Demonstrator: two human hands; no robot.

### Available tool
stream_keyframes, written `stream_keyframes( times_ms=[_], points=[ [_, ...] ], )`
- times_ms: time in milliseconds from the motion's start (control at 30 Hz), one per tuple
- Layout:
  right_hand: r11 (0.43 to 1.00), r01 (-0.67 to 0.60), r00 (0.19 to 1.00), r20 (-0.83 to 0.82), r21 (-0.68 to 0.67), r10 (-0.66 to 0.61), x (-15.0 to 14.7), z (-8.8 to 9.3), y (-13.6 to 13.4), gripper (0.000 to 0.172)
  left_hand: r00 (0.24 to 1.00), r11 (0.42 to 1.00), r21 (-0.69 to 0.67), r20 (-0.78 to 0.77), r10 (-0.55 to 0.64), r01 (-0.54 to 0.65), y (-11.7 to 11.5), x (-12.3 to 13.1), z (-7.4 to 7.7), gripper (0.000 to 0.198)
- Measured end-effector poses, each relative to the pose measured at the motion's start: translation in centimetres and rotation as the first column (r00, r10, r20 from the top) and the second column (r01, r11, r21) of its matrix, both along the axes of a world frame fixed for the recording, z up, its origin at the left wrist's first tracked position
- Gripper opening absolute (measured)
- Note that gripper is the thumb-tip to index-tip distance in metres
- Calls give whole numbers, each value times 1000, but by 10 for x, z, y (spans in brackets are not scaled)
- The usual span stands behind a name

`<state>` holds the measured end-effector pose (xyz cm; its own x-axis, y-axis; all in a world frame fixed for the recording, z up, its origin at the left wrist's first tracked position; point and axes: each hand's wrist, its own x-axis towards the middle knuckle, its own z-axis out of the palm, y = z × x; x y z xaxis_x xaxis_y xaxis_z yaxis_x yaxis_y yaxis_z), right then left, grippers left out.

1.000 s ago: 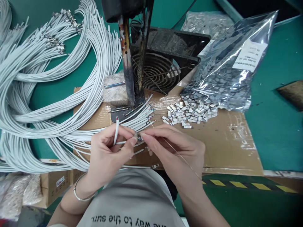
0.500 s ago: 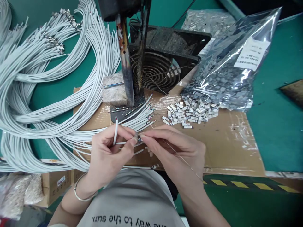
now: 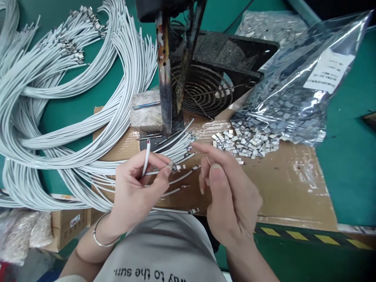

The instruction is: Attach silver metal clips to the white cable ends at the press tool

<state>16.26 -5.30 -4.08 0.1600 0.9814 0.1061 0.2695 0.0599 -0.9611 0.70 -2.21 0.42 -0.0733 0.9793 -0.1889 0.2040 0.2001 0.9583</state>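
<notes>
My left hand [image 3: 138, 184] is closed on a white cable [image 3: 145, 159], thumb and forefinger pinching a small metal piece [image 3: 175, 168] at its end. A second cable end sticks up between the fingers. My right hand [image 3: 227, 192] has come off that piece and hovers just right of it, fingers loosely curled round a thin bare wire [image 3: 208, 159]. Ahead lie loose white cable ends [image 3: 179, 145] and a pile of small metal pieces [image 3: 249, 139] on the cardboard sheet [image 3: 290, 184].
A large bundle of white cables [image 3: 64, 117] loops over the green table at left. A blackened upright tool [image 3: 165, 70] and a black fan [image 3: 214, 78] stand behind the hands. A shiny bag of metal pieces [image 3: 296, 90] lies at right. Boxes sit low left.
My right hand has let go of the metal piece and drawn back to the right, turning its palm away. My left hand keeps its pinch. The camera has shifted slightly.
</notes>
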Motion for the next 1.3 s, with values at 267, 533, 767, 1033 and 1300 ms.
stream_keyframes(
  times_ms=[267,533,767,1033,1300],
  points=[
    [996,47,996,-67,-74,-52,6,8,2,15,999,999,14,12,45,-45,9,1,-1,18],
    [973,-226,968,-125,-47,219,21,17,12,20,997,997,34,-32,65,-64,10,1,-3,17],
    [988,-140,970,-210,-70,122,7,25,12,19,996,997,29,-47,74,-73,9,2,-3,17],
    [998,-34,965,-263,-44,21,1,16,12,17,997,997,31,-24,71,-71,11,2,-5,18],
    [994,9,952,-302,-112,-43,-10,24,11,20,996,995,61,-33,86,-84,11,4,-4,19]
  ],
)
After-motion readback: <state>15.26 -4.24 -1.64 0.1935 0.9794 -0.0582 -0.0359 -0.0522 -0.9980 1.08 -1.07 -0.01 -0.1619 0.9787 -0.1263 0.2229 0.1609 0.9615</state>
